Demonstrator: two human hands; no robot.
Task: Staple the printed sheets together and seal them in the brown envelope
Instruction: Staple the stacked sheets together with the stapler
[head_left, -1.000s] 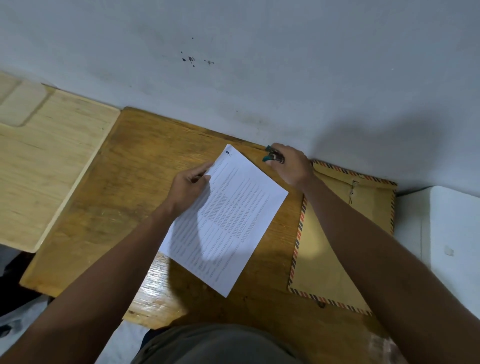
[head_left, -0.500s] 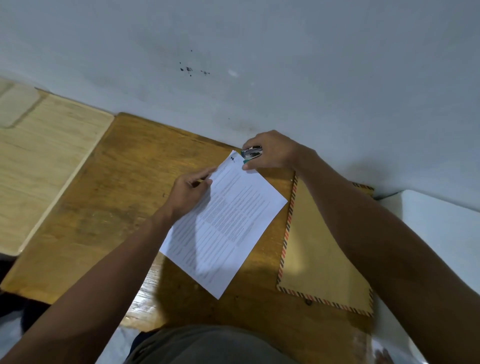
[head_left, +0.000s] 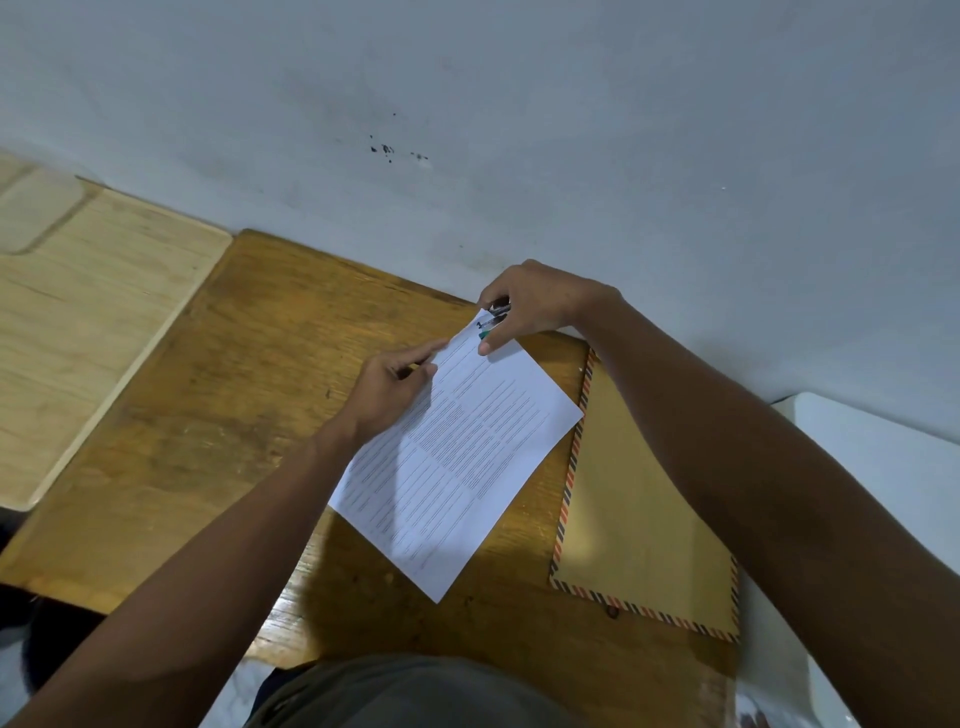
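The printed sheets (head_left: 457, 457) lie tilted on the wooden desk (head_left: 218, 415), text side up. My left hand (head_left: 389, 387) presses their upper left edge with its fingertips. My right hand (head_left: 535, 304) grips a small green and silver stapler (head_left: 491, 322) set over the sheets' top corner, close to the wall. The brown envelope (head_left: 634, 519), edged with red and dark stripes, lies flat to the right of the sheets; my right forearm crosses over its upper part.
A pale wooden board (head_left: 88, 322) adjoins the desk on the left. A grey wall (head_left: 519, 130) rises directly behind the desk. A white surface (head_left: 872, 467) sits at the right. My lap shows at the desk's near edge.
My right hand has carried the stapler left from near the envelope onto the sheets' top corner. My left hand has stayed on the sheets' edge.
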